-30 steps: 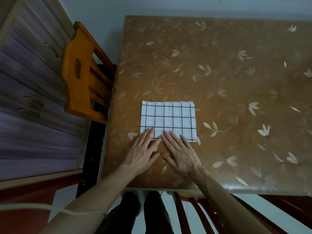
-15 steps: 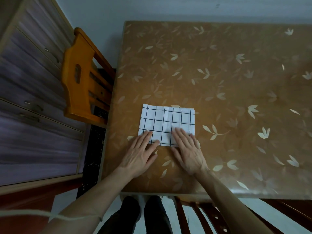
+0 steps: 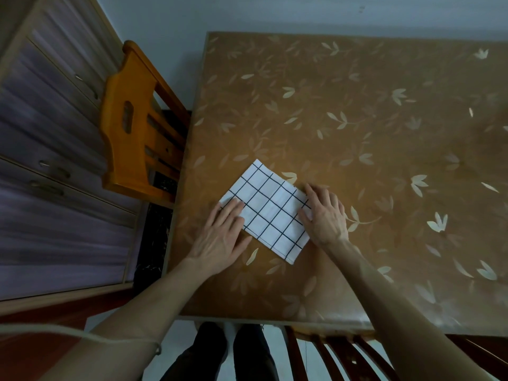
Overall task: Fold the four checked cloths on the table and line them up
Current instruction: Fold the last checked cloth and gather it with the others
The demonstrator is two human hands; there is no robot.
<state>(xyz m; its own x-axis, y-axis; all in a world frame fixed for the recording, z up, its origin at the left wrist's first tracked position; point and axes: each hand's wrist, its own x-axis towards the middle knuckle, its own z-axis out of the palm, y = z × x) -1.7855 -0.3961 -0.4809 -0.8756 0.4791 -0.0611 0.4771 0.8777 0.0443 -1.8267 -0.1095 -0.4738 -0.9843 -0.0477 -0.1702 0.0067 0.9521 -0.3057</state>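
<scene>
Both hands [image 3: 220,237] [image 3: 325,215] press folded checked cloth [image 3: 270,209] flat

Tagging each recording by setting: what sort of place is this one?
Most likely a home dining room or kitchen corner. A table under a leaf-patterned cover, a wooden chair tucked at its side, and a cabinet with drawer handles along the wall point to that.

Folded checked cloth [image 3: 270,209], askew, flat
</scene>
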